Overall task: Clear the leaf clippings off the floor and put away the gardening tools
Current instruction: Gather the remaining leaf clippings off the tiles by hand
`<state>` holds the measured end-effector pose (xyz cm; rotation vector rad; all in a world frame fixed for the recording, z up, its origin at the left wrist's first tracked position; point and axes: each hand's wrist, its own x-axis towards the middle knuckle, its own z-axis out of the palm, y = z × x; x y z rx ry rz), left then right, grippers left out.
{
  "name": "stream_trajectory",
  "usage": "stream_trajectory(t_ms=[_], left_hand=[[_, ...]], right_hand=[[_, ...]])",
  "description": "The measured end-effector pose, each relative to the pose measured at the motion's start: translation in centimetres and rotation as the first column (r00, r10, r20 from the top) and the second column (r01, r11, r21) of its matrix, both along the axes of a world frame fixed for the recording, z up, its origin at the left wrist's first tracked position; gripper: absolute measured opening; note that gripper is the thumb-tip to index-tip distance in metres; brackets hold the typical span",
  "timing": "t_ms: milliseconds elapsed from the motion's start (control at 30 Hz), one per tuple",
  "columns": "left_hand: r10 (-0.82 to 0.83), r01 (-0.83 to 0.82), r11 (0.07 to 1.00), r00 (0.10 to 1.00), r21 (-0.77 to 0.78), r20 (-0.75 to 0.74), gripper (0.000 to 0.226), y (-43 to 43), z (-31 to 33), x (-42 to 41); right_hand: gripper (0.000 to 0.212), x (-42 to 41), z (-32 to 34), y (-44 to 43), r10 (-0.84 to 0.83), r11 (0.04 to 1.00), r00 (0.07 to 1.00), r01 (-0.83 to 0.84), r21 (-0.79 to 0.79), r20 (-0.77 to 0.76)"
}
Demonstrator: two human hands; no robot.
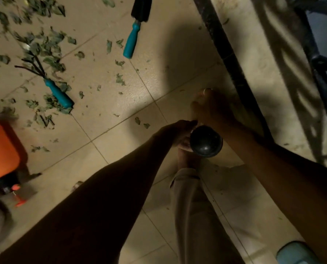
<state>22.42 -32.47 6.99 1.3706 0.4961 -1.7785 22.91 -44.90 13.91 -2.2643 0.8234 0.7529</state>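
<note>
Leaf clippings [25, 8] at top left blurred, black tool head [140, 8] cut by the top edge, orange container [0, 149] cropped at left, pale blue object [294, 252] cropped at bottom, left grip [179, 134] partly hidden behind dark round knob [205, 141], right grip [210, 109] lost in shadow

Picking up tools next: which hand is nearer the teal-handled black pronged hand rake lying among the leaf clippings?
Left. The left hand is right of and below the hand rake in view; the right hand is farther right.

You're standing on what looks like a home balcony or patio: beige floor tiles [105, 149], a dark metal railing [319, 60], scattered leaf clippings [44, 44] and teal-handled garden hand tools [58, 95]
</note>
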Motion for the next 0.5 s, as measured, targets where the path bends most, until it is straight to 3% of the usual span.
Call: stream_trajectory(t_ms=[167,300,400,500], left_hand=[[0.180,-0.223,0.953,0.961,0.203,0.209,0.033,7.4,0.4,0.4],[0.221,-0.310,0.924,0.911,0.225,0.347,0.027,14.5,0.4,0.7],[0.243,-0.359,0.912,0.863,0.198,0.443,0.023,17.5,-1.2,0.8],[0.283,-0.393,0.914,0.794,0.099,0.538,0.020,18.8,-3.8,0.4]], right_hand=[[0.033,2.7,2.5,7.4,-0.073,0.996,0.927,0.051,0.070,0.367],[0.046,-0.3,-0.4,14.6,-0.162,0.978,0.879,0.084,0.188,0.449],[0.060,-4.4,-5.9,17.5,-0.244,0.970,0.894,0.227,0.088,0.377],[0.062,-8.3,-12.1,18.8,-0.278,0.918,0.888,0.358,-0.170,0.366]])
